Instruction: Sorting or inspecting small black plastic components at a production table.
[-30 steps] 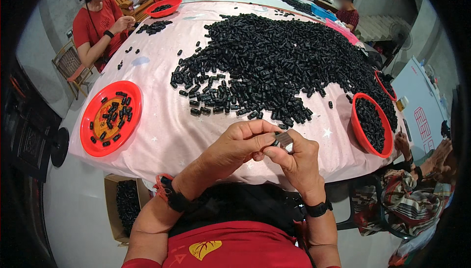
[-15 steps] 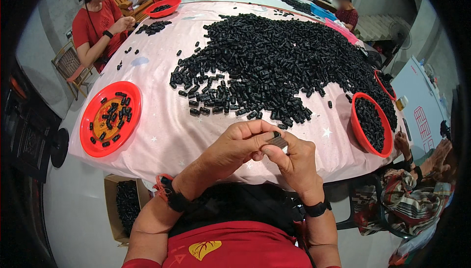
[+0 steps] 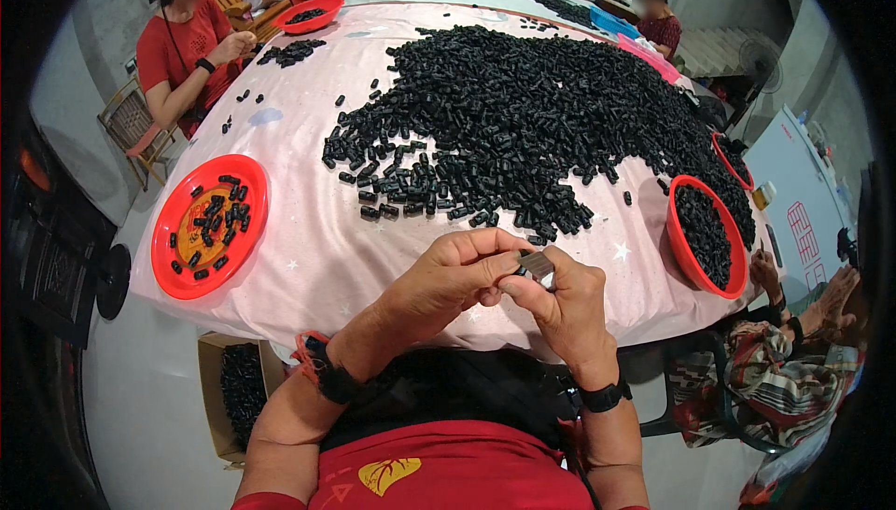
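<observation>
Both of my hands meet over the table's near edge. My right hand [image 3: 567, 303] pinches a short, flat grey metal piece [image 3: 539, 265], like a small blade, between thumb and fingers. My left hand [image 3: 453, 277] is closed with its thumb and fingertips around a small black part [image 3: 520, 270], mostly hidden, right against the metal piece. Just beyond my hands spreads a large heap of short black cylindrical parts [image 3: 504, 127] on the pale pink tablecloth [image 3: 317, 230].
A red plate [image 3: 168, 272] with several black parts lies at left; a red bowl [image 3: 678, 247] full of them stands at right. A cardboard box [image 3: 213, 407] of parts sits below left. Co-workers sit around the table, one close at right [image 3: 765, 379].
The metal piece has turned slightly in my right hand, showing more of its face, and the right fingers have shifted a little right. The left hand has barely moved.
</observation>
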Available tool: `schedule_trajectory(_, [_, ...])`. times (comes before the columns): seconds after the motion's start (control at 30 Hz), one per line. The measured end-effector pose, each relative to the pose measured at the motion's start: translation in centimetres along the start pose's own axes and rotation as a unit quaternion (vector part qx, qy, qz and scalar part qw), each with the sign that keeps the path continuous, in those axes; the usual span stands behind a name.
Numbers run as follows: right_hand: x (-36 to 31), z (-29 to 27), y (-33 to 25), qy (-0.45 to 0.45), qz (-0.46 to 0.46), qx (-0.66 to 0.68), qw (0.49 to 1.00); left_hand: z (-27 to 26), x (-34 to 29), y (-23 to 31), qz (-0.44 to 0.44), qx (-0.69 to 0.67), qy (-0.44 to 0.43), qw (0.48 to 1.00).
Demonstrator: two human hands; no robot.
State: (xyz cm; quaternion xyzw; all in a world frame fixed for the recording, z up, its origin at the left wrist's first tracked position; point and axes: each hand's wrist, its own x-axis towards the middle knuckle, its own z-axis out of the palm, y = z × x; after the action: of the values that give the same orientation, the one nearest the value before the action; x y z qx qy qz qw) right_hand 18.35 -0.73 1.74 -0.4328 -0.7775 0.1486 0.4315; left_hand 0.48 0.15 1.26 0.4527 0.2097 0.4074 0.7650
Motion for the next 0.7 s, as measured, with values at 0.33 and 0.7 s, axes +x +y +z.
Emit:
schedule_trajectory(0.33, [-0.2,0.9,0.6,0.012,-0.036,0.022,0.999,-0.1,0.1,-0.1,-0.008,0.008,0.015,1.0])
schedule_trajectory(0.7, [0.0,-0.3,0.1,-0.003,0.015,0.042,0.999,0.0,-0.3,0.4,-0.013,-0.032,-0.013,0.999])
